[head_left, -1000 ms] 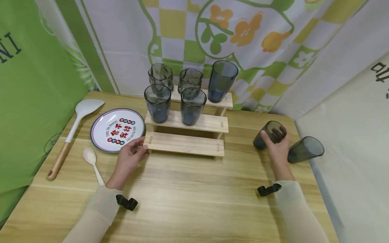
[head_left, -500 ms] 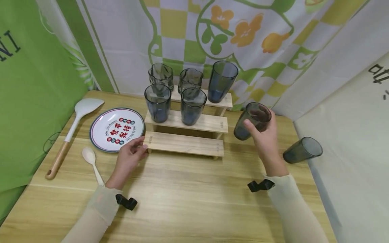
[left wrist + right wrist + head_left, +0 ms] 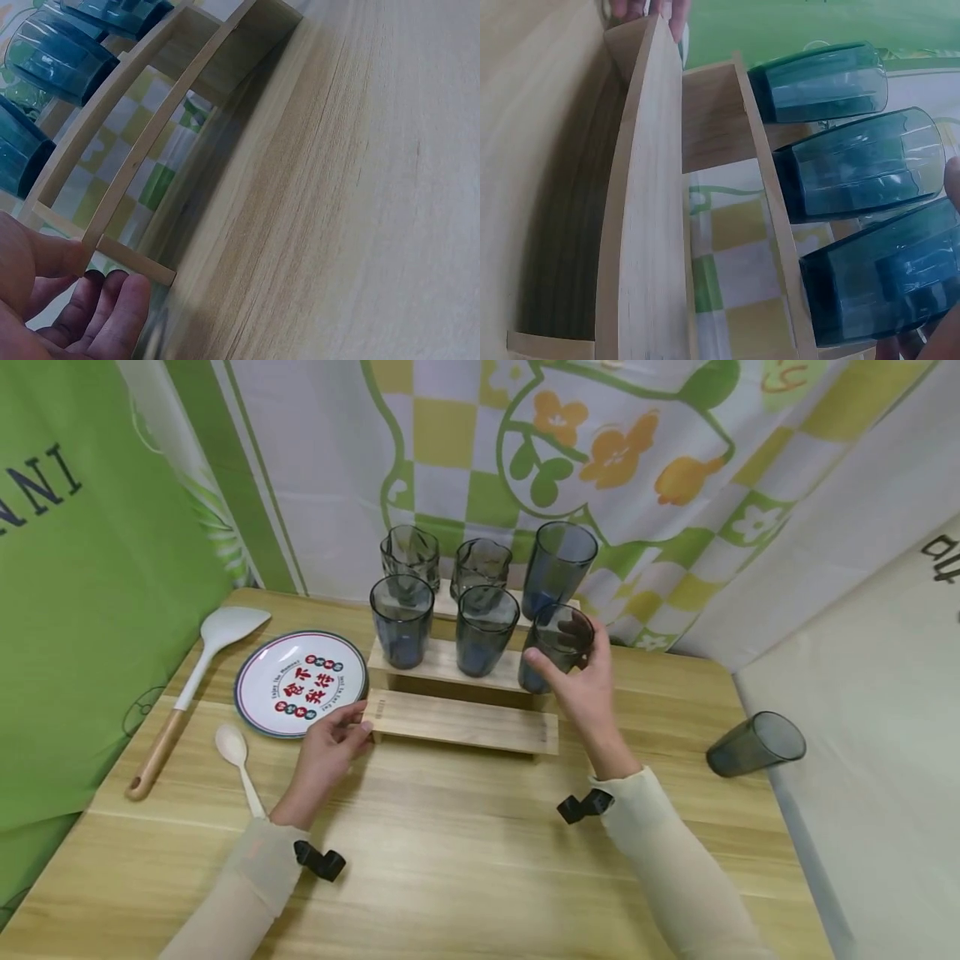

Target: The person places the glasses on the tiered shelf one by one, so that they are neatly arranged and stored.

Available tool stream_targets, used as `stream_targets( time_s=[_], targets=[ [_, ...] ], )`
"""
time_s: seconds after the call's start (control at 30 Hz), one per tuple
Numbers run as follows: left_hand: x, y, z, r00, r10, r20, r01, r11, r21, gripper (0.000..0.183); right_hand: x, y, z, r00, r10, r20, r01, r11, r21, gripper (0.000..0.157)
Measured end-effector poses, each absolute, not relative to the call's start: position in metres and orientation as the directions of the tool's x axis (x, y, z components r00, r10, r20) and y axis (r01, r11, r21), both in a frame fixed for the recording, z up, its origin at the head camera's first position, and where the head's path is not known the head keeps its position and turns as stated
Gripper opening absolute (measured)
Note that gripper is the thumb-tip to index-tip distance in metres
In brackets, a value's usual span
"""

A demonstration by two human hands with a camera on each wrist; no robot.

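Note:
My right hand point(image 3: 588, 693) grips a smoke-grey drinking glass point(image 3: 546, 639), thumb on the near side and fingers round the far side. In the right wrist view that glass point(image 3: 885, 277) has its base right at the middle step, at the end of a row with two matching glasses point(image 3: 862, 169). The three-step wooden rack point(image 3: 461, 722) has a bare lowest step. At its left end my left hand point(image 3: 330, 752) holds that step; in the left wrist view the thumb lies against the board's end, with the other fingers point(image 3: 124, 315) curled below.
On the top step stand two wavy-sided glasses point(image 3: 408, 556) and a tall glass point(image 3: 562, 560). Another grey glass point(image 3: 757, 745) is near the table's right edge. Left of the rack lie a printed plate point(image 3: 251, 693), a white spatula point(image 3: 197, 664) and a pale spoon point(image 3: 232, 745).
My right hand has lifted the glass from the table's right side and carried it left to the middle step's right end. The left hand keeps its hold; the head view has shifted slightly.

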State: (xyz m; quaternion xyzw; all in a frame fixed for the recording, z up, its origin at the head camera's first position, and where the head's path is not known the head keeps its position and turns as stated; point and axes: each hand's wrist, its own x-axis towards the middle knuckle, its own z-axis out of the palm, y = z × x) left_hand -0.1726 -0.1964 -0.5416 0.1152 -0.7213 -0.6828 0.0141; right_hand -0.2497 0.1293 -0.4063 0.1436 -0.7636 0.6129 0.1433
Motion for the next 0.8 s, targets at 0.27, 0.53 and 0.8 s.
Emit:
stream_targets(
  time_s=[0.27,0.53,0.8],
  targets=[
    [-0.173,-0.196,-0.543,-0.975,-0.18,-0.133,-0.137,0.012,0.991,0.043,-0.243,0.135,-0.418,-0.907,-0.037,0.419,-0.415,0.242,-0.877,0.083],
    [-0.172,-0.197,-0.54,-0.974,-0.18,-0.137,-0.141,0.009,0.99,0.044,-0.246,0.133,-0.419,-0.906,-0.031,0.423,-0.417,0.243,-0.876,0.079],
    [-0.171,-0.196,-0.54,-0.974,-0.179,-0.138,-0.144,0.017,0.989,0.044,-0.249,0.131,-0.42,-0.913,-0.027,0.407,-0.402,0.23,-0.886,0.081]
  ],
)
